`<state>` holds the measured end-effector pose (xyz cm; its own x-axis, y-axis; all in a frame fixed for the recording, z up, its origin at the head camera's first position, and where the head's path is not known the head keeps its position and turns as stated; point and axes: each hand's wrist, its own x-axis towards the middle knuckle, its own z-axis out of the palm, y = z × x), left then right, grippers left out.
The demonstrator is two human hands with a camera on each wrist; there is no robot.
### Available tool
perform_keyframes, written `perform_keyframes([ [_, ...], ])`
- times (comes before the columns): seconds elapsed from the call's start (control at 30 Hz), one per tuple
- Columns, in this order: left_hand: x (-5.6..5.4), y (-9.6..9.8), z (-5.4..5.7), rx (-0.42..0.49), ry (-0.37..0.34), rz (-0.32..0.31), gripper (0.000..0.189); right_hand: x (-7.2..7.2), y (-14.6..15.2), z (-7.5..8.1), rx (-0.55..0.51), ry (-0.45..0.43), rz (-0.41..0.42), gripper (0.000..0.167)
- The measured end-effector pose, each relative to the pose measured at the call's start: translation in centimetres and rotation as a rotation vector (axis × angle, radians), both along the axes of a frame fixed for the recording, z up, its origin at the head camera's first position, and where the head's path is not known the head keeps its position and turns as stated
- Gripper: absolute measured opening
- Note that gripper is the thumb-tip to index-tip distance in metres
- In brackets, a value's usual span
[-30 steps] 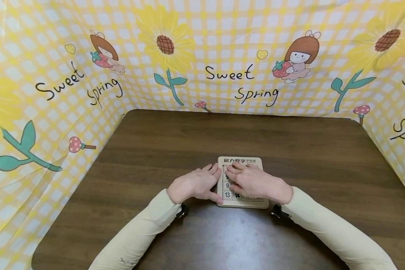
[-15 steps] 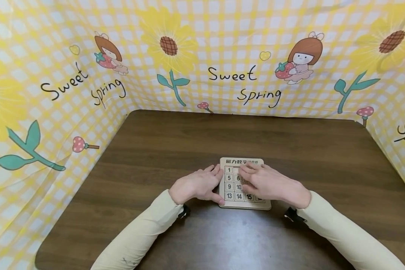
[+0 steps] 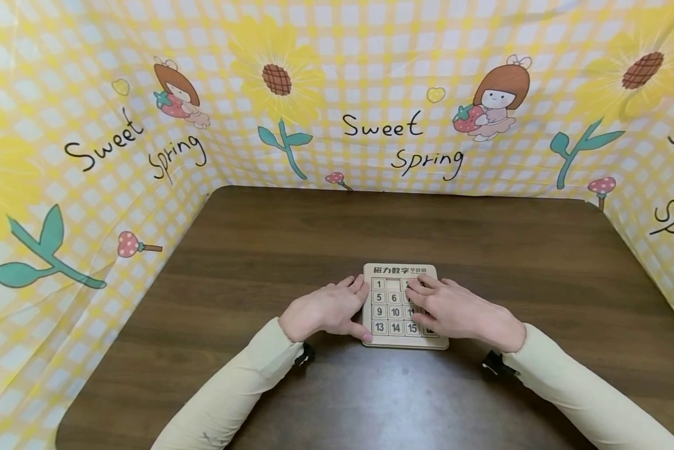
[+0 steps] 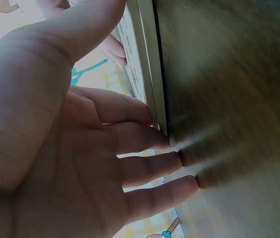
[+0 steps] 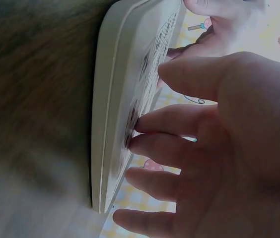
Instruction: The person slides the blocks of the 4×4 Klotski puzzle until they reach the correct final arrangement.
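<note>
A flat wooden number slide puzzle (image 3: 395, 341) lies on the table in the head view, its numbered tiles set in a grid. In the top row the slot right of the 1 tile (image 3: 379, 284) holds no tile. My left hand (image 3: 328, 307) rests along the puzzle's left edge, thumb at the near corner; in the left wrist view its fingers (image 4: 150, 168) reach the tabletop beside the frame. My right hand (image 3: 460, 309) lies over the right-hand columns, partly hiding the tiles there. Two right fingertips (image 5: 139, 124) touch the tile face in the right wrist view.
The dark wood-grain table (image 3: 314, 231) has rounded corners. A yellow checked cloth (image 3: 325, 87) with flowers and lettering hangs along its far side and both sides. Black wrist straps (image 3: 496, 364) show below the cream sleeves (image 3: 573, 381).
My right hand has moved right across the puzzle, uncovering the left columns and the top-row gap beside the 1 tile. My left hand stays at the left edge.
</note>
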<state>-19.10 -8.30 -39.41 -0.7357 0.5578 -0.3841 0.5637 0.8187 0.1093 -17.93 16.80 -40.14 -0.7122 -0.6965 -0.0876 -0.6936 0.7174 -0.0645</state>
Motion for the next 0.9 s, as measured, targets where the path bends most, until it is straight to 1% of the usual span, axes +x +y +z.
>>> perform_keyframes([
  [0.27, 0.0, 0.1, 0.1, -0.002, 0.001, 0.000, 0.103, -0.5, -0.3, -0.5, -0.070, -0.001, 0.047, 0.052],
  [0.43, 0.1, 0.0, 0.1, 0.003, -0.003, 0.004, 0.103, -0.7, -1.0, -0.7, -0.068, -0.010, 0.061, 0.053],
  [0.67, 0.0, 0.0, 0.0, 0.001, 0.000, 0.005, 0.103, -0.8, -1.6, -0.7, -0.066, -0.023, 0.058, 0.054],
  [0.83, 0.0, 0.0, 0.0, 0.001, 0.002, 0.000, 0.103, -0.6, -1.2, -0.6, -0.079, -0.007, 0.077, 0.054],
  [0.9, 0.1, -0.1, 0.0, 0.001, 0.002, -0.001, 0.103, -0.4, -0.7, -0.4, -0.078, -0.007, 0.066, 0.055],
])
